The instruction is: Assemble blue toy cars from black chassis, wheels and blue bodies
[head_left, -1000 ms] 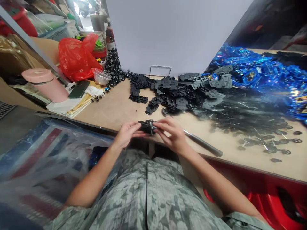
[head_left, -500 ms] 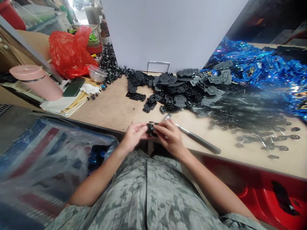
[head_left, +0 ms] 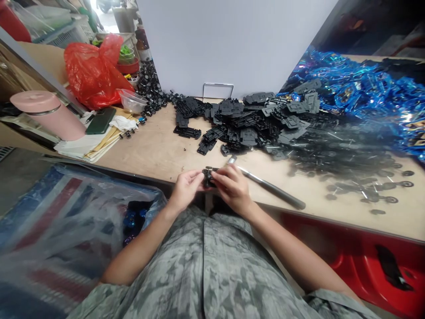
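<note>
At the table's front edge, my left hand (head_left: pixel 186 188) pinches one side of a small black toy car chassis (head_left: pixel 207 176). The fingers of my right hand (head_left: pixel 233 186) are closed on its other side. A wheel seems to show at the chassis's far end, but my fingers cover much of the piece. Just beyond my right hand lies a hammer (head_left: pixel 272 188), its metal head partly behind my fingers and its dark grip pointing right. Farther back is a pile of black plastic chassis plates (head_left: pixel 242 117).
Wheels on axles (head_left: pixel 372 186) spread at right, before blue shiny car shells (head_left: pixel 358 88). Small black wheels (head_left: pixel 151 86) heap at back left. A pink tumbler (head_left: pixel 48 115), a phone (head_left: pixel 101 121) and a red bag (head_left: pixel 94 73) stand left. A white panel (head_left: pixel 232 44) rises behind.
The chassis has tilted slightly between my fingers, both hands still on it. The whole view has shifted a little; the things on the table stay put.
</note>
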`<state>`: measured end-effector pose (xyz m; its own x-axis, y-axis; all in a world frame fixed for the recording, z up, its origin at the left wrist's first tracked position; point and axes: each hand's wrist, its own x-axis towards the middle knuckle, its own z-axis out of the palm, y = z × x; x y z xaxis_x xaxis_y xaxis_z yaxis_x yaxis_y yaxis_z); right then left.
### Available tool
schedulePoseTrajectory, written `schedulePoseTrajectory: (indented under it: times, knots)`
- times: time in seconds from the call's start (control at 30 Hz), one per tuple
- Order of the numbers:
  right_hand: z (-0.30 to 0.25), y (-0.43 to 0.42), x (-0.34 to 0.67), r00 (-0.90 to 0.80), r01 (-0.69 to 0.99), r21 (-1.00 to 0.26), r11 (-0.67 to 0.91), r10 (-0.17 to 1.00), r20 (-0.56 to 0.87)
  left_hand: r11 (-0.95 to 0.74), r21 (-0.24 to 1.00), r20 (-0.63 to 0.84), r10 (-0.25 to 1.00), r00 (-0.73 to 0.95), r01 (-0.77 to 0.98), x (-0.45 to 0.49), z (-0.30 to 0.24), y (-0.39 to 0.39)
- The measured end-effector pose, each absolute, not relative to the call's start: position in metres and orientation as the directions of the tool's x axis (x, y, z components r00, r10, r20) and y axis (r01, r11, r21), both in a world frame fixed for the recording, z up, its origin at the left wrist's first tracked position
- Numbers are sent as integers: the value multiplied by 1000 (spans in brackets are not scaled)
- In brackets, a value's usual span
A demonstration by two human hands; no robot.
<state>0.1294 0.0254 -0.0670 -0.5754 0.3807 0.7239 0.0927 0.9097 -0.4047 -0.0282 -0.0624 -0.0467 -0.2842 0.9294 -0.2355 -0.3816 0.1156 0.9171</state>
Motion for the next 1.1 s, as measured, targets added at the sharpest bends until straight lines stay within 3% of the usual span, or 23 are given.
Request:
schedulePoseTrajectory:
  times: [0.17, 0.37, 0.47, 0.67, 0.8, 0.9, 1.0, 1.1]
  knots:
    - [-52, 33, 133, -662, 39, -478, 877, 381, 646, 144, 876, -287, 923, -258, -460, -30, -47, -65]
    - [-15, 59, 144, -820, 228, -719, 656, 528, 222, 149, 926, -241, 940, -240, -347, -35, -41, -71]
    - [-9, 65, 141, -857, 308, -783, 540, 514, 17, 143, 944, -218, 947, -238, -297, -36, -34, -72]
    - [-23, 58, 136, -851, 317, -907, 279, 505, -142, 123, 984, -149, 965, -215, -132, -35, -30, -74]
    - [-29, 57, 140, -835, 320, -927, 193, 520, -180, 147, 988, -153, 966, -210, -46, -31, -27, -80]
    - [-14, 56, 149, -883, 294, -933, 208, 434, -181, 239, 970, -241, 968, -76, -31, -35, -15, -78]
    - [6, 51, 160, -901, 298, -897, 326, 408, -150, 402, 915, -395, 885, 246, 22, -41, -5, -59]
    - [12, 48, 184, -836, 288, -807, 516, 546, 51, 477, 879, -442, 812, 380, 2, -35, -7, -34]
